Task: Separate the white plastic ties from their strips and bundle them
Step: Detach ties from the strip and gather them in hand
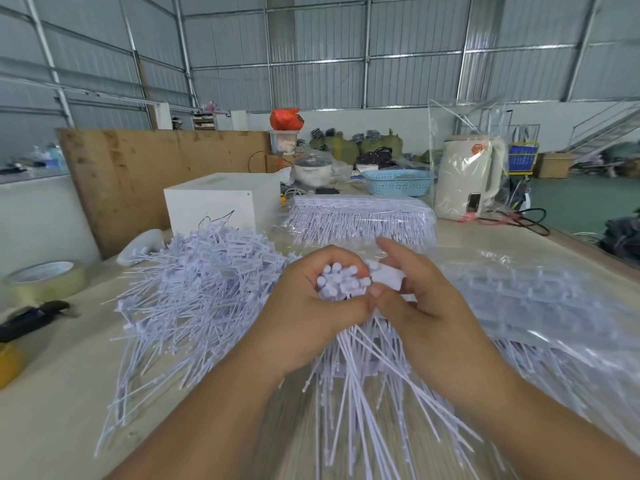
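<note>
My left hand point(308, 306) grips a bundle of white plastic ties point(341, 284) by their round heads, and their thin tails fan out below toward me. My right hand point(415, 292) pinches a white strip piece point(388, 277) right beside those heads. A big loose heap of separated ties point(194, 278) lies on the table to the left. Unsplit strips of ties wrapped in clear plastic point(360, 216) sit behind my hands. More bagged strips point(540, 303) lie to the right.
A white box point(221, 202) stands behind the heap. A tape roll point(45, 280) and a black tool point(31, 318) lie at the left. Farther back are a blue basket point(398, 181), a bagged white kettle point(467, 174) and a plywood board point(156, 161).
</note>
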Demonstrator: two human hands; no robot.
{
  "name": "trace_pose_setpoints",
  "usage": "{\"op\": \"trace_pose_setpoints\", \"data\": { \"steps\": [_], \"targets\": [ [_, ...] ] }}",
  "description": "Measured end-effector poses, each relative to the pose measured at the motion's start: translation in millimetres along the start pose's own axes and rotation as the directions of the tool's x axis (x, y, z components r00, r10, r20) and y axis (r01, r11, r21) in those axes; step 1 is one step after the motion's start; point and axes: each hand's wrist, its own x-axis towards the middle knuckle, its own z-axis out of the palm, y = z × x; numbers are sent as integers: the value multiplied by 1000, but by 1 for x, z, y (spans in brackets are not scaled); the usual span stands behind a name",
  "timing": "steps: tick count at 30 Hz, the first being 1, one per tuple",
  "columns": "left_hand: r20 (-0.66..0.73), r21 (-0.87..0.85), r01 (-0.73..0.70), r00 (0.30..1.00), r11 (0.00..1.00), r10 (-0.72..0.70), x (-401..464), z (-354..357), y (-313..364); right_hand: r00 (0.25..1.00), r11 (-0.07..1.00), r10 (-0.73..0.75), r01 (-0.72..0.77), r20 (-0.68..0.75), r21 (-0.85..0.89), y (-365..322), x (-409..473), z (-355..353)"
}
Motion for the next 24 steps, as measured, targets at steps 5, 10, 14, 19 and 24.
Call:
{"op": "trace_pose_setpoints", "data": {
  "steps": [5, 10, 14, 19, 24],
  "targets": [
    [-172, 4, -54, 984, 999, 54, 2, -4, 1, 957, 960, 70, -141, 281, 240, -7, -4, 6],
    [-306, 98, -70, 947, 993, 97, 2, 0, -5, 916, 993, 106, -116, 386, 3, -15, -16, 20],
    [-355, 146, -51, 929, 988, 100, 1, 5, -9, 921, 977, 182, -208, 345, 38, -16, -15, 24],
    [-403, -132, 71, 908, 989, -119, 5, 10, -11, 962, 981, 160, -180, 220, 73, -17, -12, 22],
    [-9, -165, 292, 955, 942, -298, 1, 10, -11, 985, 998, 68, -66, 157, -23, -20, -10, 18]
  ]
}}
